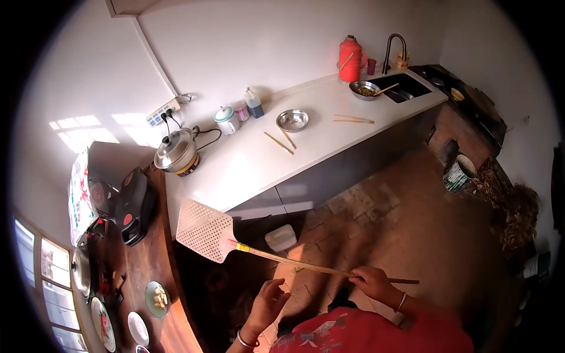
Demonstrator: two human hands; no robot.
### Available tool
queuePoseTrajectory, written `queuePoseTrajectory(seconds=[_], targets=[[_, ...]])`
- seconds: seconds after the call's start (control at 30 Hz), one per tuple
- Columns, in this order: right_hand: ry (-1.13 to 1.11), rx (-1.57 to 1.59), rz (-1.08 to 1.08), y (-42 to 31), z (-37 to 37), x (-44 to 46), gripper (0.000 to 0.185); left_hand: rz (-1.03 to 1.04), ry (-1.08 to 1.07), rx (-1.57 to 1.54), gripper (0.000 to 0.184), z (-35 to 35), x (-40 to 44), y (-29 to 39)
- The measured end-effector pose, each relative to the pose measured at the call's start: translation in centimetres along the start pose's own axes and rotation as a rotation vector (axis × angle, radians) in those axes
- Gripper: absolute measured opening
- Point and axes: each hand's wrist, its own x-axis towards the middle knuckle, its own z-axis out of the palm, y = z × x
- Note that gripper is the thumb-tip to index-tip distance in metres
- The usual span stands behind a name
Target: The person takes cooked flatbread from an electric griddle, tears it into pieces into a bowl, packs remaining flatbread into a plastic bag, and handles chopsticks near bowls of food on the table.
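A fly swatter (pixel 206 230) with a pale perforated head and a long wooden handle reaches across in front of me. My right hand (pixel 375 285) is closed around the handle near its lower end. The head of the swatter is held up at the left, by the near end of the white counter (pixel 235 170). Below the handle, my left hand (pixel 269 303) is held in the air, its fingers loosely bent and apart, with nothing in it. A white plastic tub (pixel 281 237) lies on the floor behind the handle.
On the counter are an electric pot (pixel 176 152), a metal bowl (pixel 292 120), chopsticks (pixel 354 119), a red thermos (pixel 349 60) and a bowl of food (pixel 365 90) by the sink (pixel 406 88). A wooden table (pixel 132 265) with dishes stands left. A bucket (pixel 459 174) stands right.
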Motion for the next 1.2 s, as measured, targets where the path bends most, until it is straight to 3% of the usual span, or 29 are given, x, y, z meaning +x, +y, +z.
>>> queuePoseTrajectory(seconds=[0.07, 0.13, 0.17, 0.2, 0.27, 0.4, 0.53, 0.67, 0.7, 0.73, 0.8, 0.93, 1.1, 1.2], targets=[[0.004, 0.009, 0.004, 1.6, -1.1, -0.2, 0.016, -0.078, -0.123, -0.318, 0.039, 4.9, 3.2, -2.5], [0.002, 0.023, 0.006, 2.7, -1.9, 0.2, 0.016, -0.314, -0.246, -0.737, 0.040, 7.6, 5.9, -0.9], [-0.024, 0.026, 0.019, 3.0, -2.3, 0.7, 0.016, -0.275, -0.385, -0.740, 0.041, 8.2, 7.3, 0.5], [-0.056, 0.032, 0.027, 3.3, -2.4, 1.3, 0.017, -0.290, -0.360, -0.742, 0.041, 9.3, 8.4, 1.1], [-0.082, 0.016, 0.027, 4.3, -2.0, 2.5, 0.017, -0.513, -0.270, -1.109, 0.037, 11.7, 10.4, 1.5], [-0.075, -0.052, 0.066, 6.2, -2.9, 6.5, 0.020, -0.564, -0.201, -1.197, 0.030, 13.4, 14.7, -1.0], [-0.090, -0.172, 0.052, 8.3, -4.3, 12.2, 0.021, -0.504, -0.288, -1.309, 0.023, 13.0, 21.3, -3.0], [-0.010, -0.191, -0.011, 11.0, -5.3, 18.3, 0.027, -0.642, -0.071, -1.346, 0.017, 11.1, 28.8, -8.0], [-0.023, -0.230, -0.022, 11.8, -5.6, 19.6, 0.028, -0.595, -0.082, -1.417, 0.016, 10.3, 30.5, -9.1], [0.006, -0.240, 0.005, 12.1, -6.2, 21.0, 0.028, -0.551, -0.088, -1.485, 0.016, 9.3, 32.1, -10.1], [0.221, -0.305, -0.194, 12.4, -7.2, 23.6, 0.030, -0.550, -0.059, -1.434, 0.014, 7.4, 35.0, -11.1], [0.347, -0.281, -0.067, 12.3, -10.0, 26.9, 0.030, -0.462, -0.067, -1.462, 0.014, 5.9, 39.9, -16.0], [0.446, 0.104, 0.248, 16.6, -12.5, 29.0, 0.025, -0.654, 0.142, -1.489, 0.010, 5.4, 44.4, -18.4], [0.564, 0.263, 0.305, 20.0, -14.5, 31.0, 0.022, -0.651, 0.256, -1.428, 0.011, 6.0, 46.1, -18.1]])
